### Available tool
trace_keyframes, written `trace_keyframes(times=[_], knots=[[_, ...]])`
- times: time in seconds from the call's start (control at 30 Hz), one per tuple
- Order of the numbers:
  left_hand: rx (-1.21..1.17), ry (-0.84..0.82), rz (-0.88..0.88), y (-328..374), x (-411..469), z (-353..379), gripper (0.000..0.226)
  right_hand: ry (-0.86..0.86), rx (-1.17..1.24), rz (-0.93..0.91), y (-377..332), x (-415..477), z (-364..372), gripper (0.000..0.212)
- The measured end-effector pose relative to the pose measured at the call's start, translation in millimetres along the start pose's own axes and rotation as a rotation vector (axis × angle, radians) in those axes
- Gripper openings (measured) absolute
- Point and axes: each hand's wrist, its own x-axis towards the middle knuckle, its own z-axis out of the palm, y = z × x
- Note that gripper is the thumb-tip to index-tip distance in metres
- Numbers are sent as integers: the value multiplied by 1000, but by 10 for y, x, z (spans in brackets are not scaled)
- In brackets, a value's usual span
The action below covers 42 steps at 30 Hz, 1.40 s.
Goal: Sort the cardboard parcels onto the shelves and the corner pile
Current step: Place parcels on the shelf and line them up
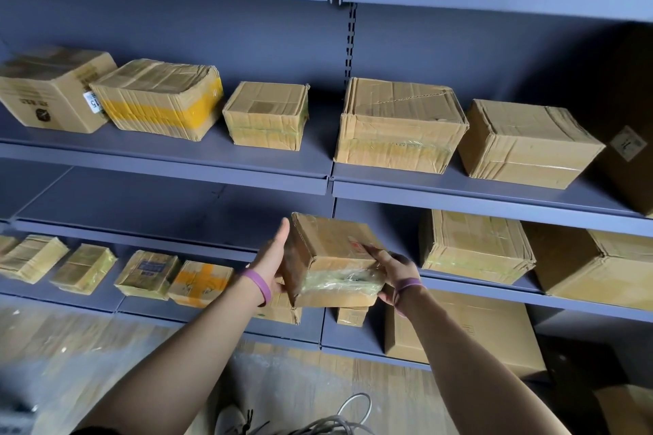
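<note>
I hold a small taped cardboard parcel in the air in front of the blue shelving, between the two lower shelves. My left hand presses flat against its left side, thumb pointing up. My right hand grips its right side, with a finger lying on the top face near a red mark. The shelf board behind and left of the parcel is bare. Several parcels stand on the upper shelf, among them one with yellow tape.
Large boxes fill the right bay at parcel height. Small flat parcels line the lowest shelf on the left, and a big box stands below on the right. A tall box leans at the far right. Grey cable lies on the floor.
</note>
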Motion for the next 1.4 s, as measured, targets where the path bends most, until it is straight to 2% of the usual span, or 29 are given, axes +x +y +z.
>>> trace_keyframes(times=[0.1,0.2,0.3,0.4,0.47,0.57,0.7,0.8,0.97,1.13,1.2,1.3,1.4], knots=[[68,-66,-63,37,-25,16,93,-42,-23,-20,99,193,-26,84],[178,-99,-92,63,-14,-13,110,-70,-36,-42,34,77,-2,82],[216,-123,-101,56,9,-87,100,-102,-31,-45,-82,-155,28,86],[193,-142,-57,4,20,-127,86,-109,1,-54,-104,-187,5,69],[164,-137,-10,-35,25,-131,88,-74,8,-55,-135,-206,7,56],[115,-124,41,-72,24,-127,76,-53,8,-85,-189,-146,5,49],[193,-144,123,-120,65,-138,86,-38,-46,-79,-310,-118,0,72],[301,-181,174,-132,66,-149,100,-63,-56,-23,-402,-148,-26,75],[406,-204,174,-116,61,-169,104,-93,-34,20,-447,-280,-20,44],[367,-233,97,-43,74,-147,95,-59,-53,-64,-333,-198,43,37],[326,-235,71,10,42,-101,110,-72,-41,-82,-303,-175,45,34],[247,-176,53,87,62,-66,132,-95,10,-88,-266,-177,52,45],[272,-152,5,112,100,-80,140,-112,41,-103,-257,-181,38,53]])
